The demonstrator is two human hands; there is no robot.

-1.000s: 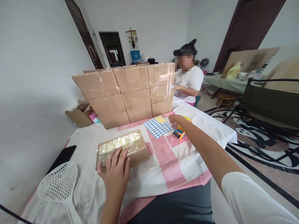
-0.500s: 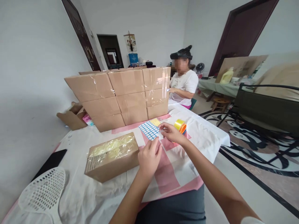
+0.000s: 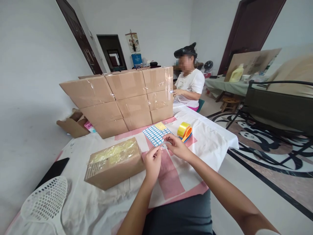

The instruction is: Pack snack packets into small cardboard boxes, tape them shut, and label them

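Note:
My left hand (image 3: 152, 161) is closed in a pinch in front of the label sheet. Close by on its right, my right hand (image 3: 176, 147) is also closed, fingertips pressed together. Between the two sets of fingertips is a small pale piece (image 3: 165, 144), perhaps a sticker; its kind is too small to tell. Just beyond the hands lie a sheet of blue-bordered labels (image 3: 152, 134) and a yellow paper (image 3: 160, 126). Left of my left hand stands a taped cardboard box (image 3: 114, 169). Beyond my right hand are a yellow tape roll (image 3: 182, 129) and orange-handled scissors (image 3: 186, 134).
Stacked cardboard boxes (image 3: 132, 101) form a wall across the table's far side. A co-worker (image 3: 189, 81) sits at its right end, a hand near a small label on it. A white perforated racket-shaped thing (image 3: 46, 199) and a black flat object (image 3: 53, 171) lie left.
My fingertips have drawn closer together around the small pale piece, and my left hand has turned into a tighter pinch. The whole view has shifted slightly.

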